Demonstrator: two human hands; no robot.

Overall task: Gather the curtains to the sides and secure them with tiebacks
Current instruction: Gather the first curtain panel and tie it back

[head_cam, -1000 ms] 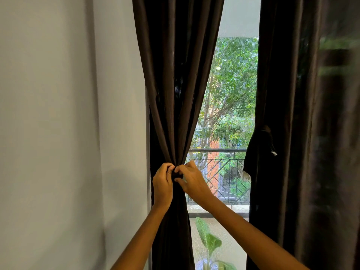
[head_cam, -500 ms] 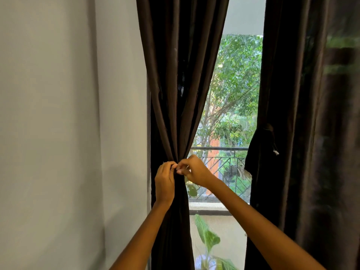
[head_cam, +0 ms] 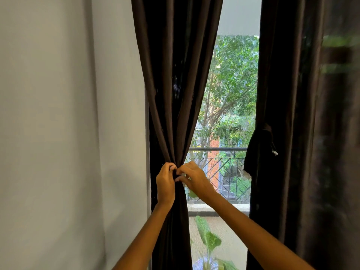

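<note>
**Two hands pinch the gathered left curtain at its waist**

Left of the grip stands a plain, smooth off-white wall (head_cam: 58,133). The dark brown, softly pleated fabric curtain on the left (head_cam: 175,75) narrows from broad folds above into one tight bunch right at the grip, then hangs straight below it. The left hand (head_cam: 165,184) curls its fingers round the left side of that bunch; the right hand (head_cam: 192,178) meets it from the other side, fingertips pinching at the same spot. Whatever thin tie they hold is hidden between the fingers. Right of the grip, the window opening shows one black metal balcony railing (head_cam: 218,162) with diagonal bars, and green trees. Further right hangs the second dark brown curtain (head_cam: 292,114), heavier in look, with a knotted dark tieback (head_cam: 261,145) at about grip height. Two curtains, two hands.
</note>
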